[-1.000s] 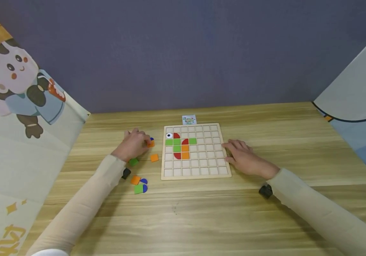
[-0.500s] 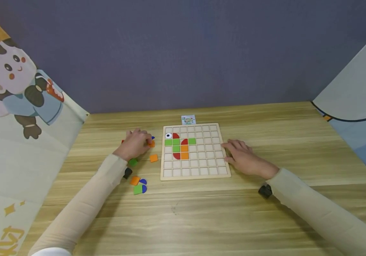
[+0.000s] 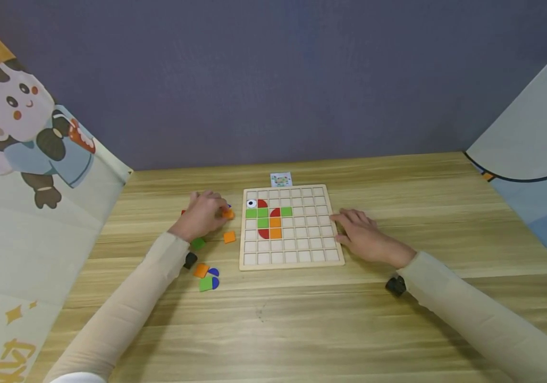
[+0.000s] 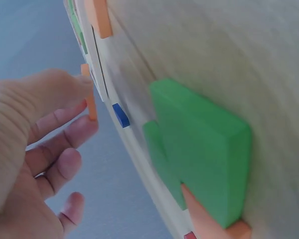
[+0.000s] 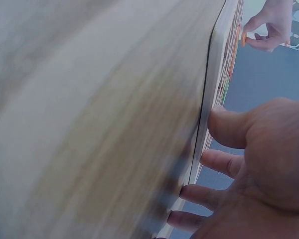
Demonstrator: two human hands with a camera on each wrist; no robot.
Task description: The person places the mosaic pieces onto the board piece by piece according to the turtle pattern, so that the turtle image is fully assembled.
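Left of the wooden grid board (image 3: 302,246), my left hand (image 3: 200,215) pinches an orange square tile (image 4: 90,94) between thumb and fingertips. In the left wrist view that tile stands off the table surface, and a blue piece (image 4: 121,115) lies on the table beyond it. My right hand (image 3: 363,236) rests at the board's right edge; in the right wrist view its thumb and fingers touch the pale rim (image 5: 217,64). On the board's left part are green squares (image 3: 263,223), orange squares (image 3: 275,227), red rounded pieces (image 3: 263,234) and a round eye piece (image 3: 251,204).
A small picture card (image 3: 280,179) lies behind the board. Loose on the table at left are an orange tile (image 3: 229,237), a green tile (image 3: 198,243), and nearer the front another green tile (image 3: 205,284) with blue rounded pieces (image 3: 213,272). A dark wall (image 3: 283,90) stands behind.
The orange tile in my left hand has shifted slightly and now covers more of the blue piece behind it. My right hand stays at the board's edge.
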